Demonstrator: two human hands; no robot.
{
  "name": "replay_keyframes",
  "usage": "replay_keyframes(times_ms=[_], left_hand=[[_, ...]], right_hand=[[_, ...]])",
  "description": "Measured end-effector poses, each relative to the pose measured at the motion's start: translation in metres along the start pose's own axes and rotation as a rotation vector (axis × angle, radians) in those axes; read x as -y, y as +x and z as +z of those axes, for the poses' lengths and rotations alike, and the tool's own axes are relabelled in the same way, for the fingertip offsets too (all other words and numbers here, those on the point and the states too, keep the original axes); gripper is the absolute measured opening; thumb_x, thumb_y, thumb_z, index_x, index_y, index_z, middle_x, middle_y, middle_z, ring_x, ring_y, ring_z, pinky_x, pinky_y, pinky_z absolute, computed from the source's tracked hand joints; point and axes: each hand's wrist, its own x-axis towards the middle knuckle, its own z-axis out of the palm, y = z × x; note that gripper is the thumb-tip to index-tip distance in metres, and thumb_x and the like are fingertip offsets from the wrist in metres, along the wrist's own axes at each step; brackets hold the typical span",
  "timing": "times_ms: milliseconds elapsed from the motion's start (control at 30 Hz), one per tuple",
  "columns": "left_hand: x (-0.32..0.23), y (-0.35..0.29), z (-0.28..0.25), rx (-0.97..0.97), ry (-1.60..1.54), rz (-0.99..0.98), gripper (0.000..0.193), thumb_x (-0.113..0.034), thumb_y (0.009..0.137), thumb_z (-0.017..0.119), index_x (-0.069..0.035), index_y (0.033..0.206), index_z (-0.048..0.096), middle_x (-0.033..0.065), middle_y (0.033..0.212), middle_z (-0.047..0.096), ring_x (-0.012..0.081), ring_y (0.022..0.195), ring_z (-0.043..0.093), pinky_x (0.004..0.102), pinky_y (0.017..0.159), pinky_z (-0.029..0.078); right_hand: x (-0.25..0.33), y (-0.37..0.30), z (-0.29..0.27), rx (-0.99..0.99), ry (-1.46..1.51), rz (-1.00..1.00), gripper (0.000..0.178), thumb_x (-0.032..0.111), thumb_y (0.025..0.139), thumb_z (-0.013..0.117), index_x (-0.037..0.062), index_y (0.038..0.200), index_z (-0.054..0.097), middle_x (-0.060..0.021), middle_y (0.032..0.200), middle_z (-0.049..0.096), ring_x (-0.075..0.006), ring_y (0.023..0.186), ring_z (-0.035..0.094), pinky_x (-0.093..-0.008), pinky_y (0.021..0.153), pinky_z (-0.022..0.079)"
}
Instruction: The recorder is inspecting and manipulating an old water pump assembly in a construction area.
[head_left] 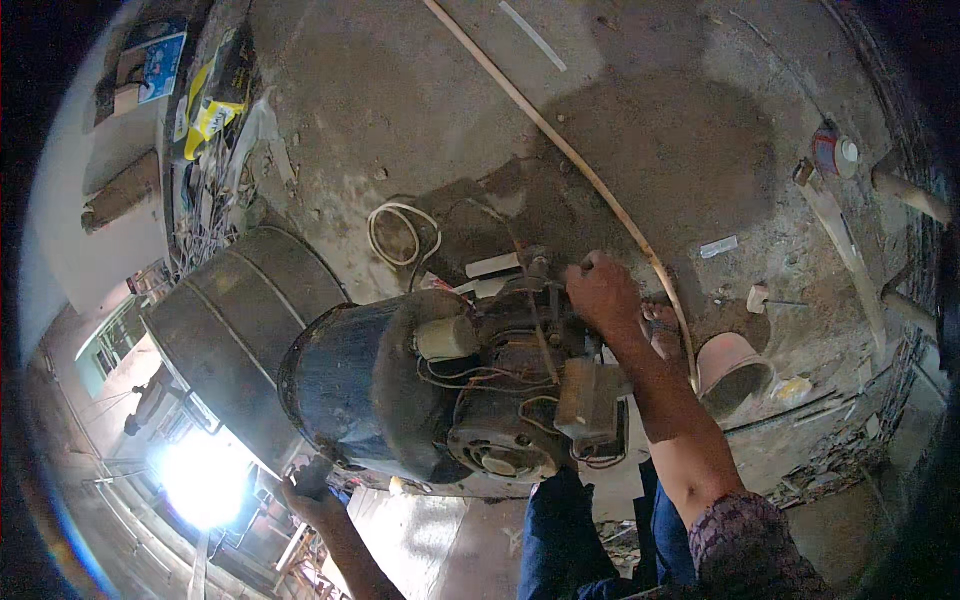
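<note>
In front of me lies a grimy motor-driven machine with a dark blue cylindrical body (345, 375). A cream cylinder (446, 339) sits on it, beside loose wires and a round, dark motor housing (500, 455). A grey box (588, 400) is fixed on its right side. My right hand (603, 290) is closed at the machine's far right end, close to a small metal fitting (539, 262); what its fingers hold is hidden. Low on the left, my left hand (316, 505) is closed around a dark piece (314, 477) at the blue body's lower edge.
A large metal drum (250, 300) stands at the left, touching the machine. A long pale hose (560, 145) curves across the floor past my right hand. A whitish bucket (733, 365) lies to the right. A coiled cable (404, 232) and a bottle (835, 153) are farther off.
</note>
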Motion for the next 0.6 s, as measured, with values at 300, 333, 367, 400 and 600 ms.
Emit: replay_keyframes(times_ms=[300,333,367,400,600], left_hand=[[-0.0054,0.0027,0.0016,-0.116,-0.146,-0.111,0.025,-0.026,0.096,0.057,-0.003,0.106,0.055,0.0100,0.093,0.063,0.0243,0.088,0.065,0.0378,0.080,0.054],[-0.0056,0.0032,0.0018,-0.033,-0.197,-0.038,0.026,-0.026,0.096,0.057,-0.002,0.106,0.055,0.0102,0.092,0.063,0.0246,0.088,0.065,0.0382,0.081,0.054],[-0.0058,0.0040,0.0022,-0.059,-0.185,-0.119,0.026,-0.026,0.096,0.057,-0.002,0.106,0.055,0.0102,0.092,0.063,0.0246,0.088,0.065,0.0382,0.081,0.054],[-0.0064,0.0051,0.0025,-0.082,-0.155,-0.120,0.027,-0.026,0.096,0.057,-0.001,0.106,0.055,0.0112,0.093,0.064,0.0248,0.089,0.066,0.0383,0.080,0.055],[-0.0080,0.0056,0.0074,-0.137,-0.108,-0.101,0.029,-0.025,0.096,0.059,0.000,0.110,0.056,0.0129,0.095,0.066,0.0255,0.088,0.067,0.0395,0.077,0.057]], right_hand=[[0.0013,0.0014,-0.0013,0.025,0.039,0.011,0.054,0.040,0.087,0.058,0.0010,0.124,0.064,-0.0246,0.120,0.066,-0.0427,0.115,0.063,-0.0527,0.100,0.049],[0.0016,0.0021,-0.0011,-0.014,0.010,0.051,0.054,0.040,0.087,0.058,0.0010,0.124,0.064,-0.0246,0.120,0.066,-0.0427,0.115,0.063,-0.0527,0.100,0.049],[0.0019,0.0027,-0.0009,-0.018,0.000,0.055,0.054,0.040,0.087,0.058,0.0015,0.123,0.065,-0.0248,0.120,0.066,-0.0426,0.115,0.063,-0.0529,0.099,0.049],[0.0021,0.0034,-0.0005,0.023,0.021,0.024,0.053,0.040,0.086,0.058,0.0020,0.123,0.065,-0.0251,0.120,0.066,-0.0425,0.115,0.063,-0.0531,0.099,0.049],[0.0008,0.0055,0.0006,0.006,0.006,-0.021,0.047,0.036,0.091,0.054,0.0006,0.121,0.064,-0.0241,0.115,0.067,-0.0402,0.106,0.065,-0.0499,0.093,0.050]])
